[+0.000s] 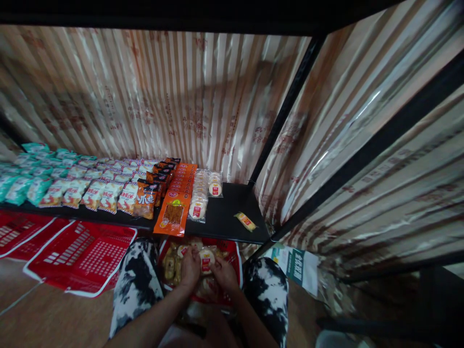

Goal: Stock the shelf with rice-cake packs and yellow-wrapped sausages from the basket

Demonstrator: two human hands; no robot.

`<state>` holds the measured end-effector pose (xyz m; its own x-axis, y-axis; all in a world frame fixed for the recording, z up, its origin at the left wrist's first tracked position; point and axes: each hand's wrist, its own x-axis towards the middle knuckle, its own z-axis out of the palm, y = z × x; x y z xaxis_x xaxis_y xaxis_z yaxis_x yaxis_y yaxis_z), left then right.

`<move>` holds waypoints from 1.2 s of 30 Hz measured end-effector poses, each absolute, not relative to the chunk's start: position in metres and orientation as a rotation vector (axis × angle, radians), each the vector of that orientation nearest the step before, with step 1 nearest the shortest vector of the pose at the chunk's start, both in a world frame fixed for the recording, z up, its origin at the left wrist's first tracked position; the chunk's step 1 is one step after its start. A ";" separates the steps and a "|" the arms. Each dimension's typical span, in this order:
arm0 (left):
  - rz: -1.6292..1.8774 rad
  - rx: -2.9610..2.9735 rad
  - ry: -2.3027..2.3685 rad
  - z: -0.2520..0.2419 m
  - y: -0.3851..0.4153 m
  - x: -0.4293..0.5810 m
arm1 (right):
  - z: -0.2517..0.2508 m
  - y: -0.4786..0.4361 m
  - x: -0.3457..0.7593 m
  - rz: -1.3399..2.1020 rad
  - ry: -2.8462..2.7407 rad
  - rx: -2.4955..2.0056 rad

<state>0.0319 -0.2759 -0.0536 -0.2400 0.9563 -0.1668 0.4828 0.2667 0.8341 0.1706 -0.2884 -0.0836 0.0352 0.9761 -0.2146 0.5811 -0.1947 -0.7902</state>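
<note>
**Both hands in basket, on one packet**

I see my left hand and right hand down in the red basket between my knees, fingers curled around a round white packet. Just beyond, the black shelf carries snack rows at left; a lone yellow packet lies at its right end.

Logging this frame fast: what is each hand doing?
Left hand: in the red basket, grip unclear.
Right hand: fingers on a round snack pack.
</note>
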 end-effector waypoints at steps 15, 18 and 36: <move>0.938 1.363 1.782 -0.033 -0.270 0.050 | -0.058 -0.284 0.178 1.160 -1.214 -1.471; 1.026 1.319 1.761 -0.030 -0.267 0.053 | -0.042 -0.281 0.180 1.087 -1.226 -1.502; 1.049 1.391 1.703 0.001 -0.233 0.066 | -0.023 -0.238 0.195 0.898 -1.268 -1.663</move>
